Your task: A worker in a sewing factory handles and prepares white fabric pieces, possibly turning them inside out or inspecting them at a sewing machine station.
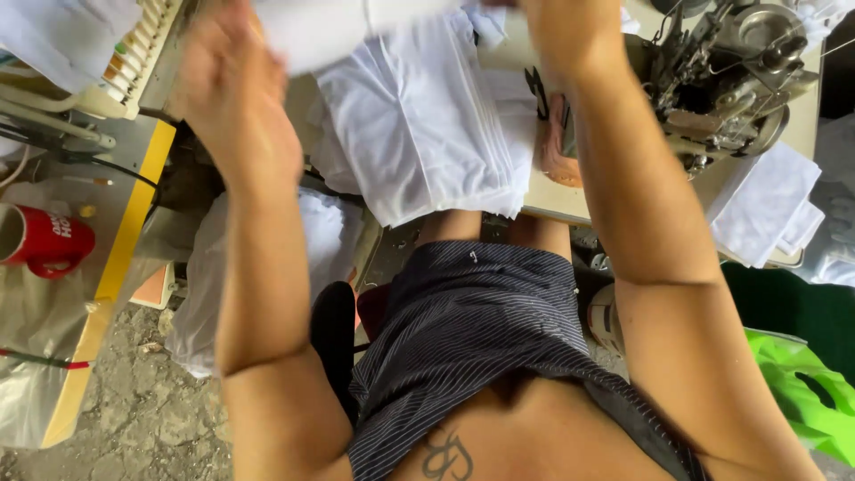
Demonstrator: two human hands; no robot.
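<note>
You are lifting a white fabric piece [356, 31] above the bench [557, 200], your left hand [233, 89] closing on its edge; your right hand [570, 36] is reaching the top of the view, and whether it is gripping cannot be told. The folded white cloth stack [427, 125] is hanging over the bench edge and, by the look of it, could be slipping to the floor if dragged. Loose fabric may be catching on the sewing machine [730, 80]. The red mug [44, 240] is lying on its side, contents unseen; a green bag [802, 383] is gaping open.
</note>
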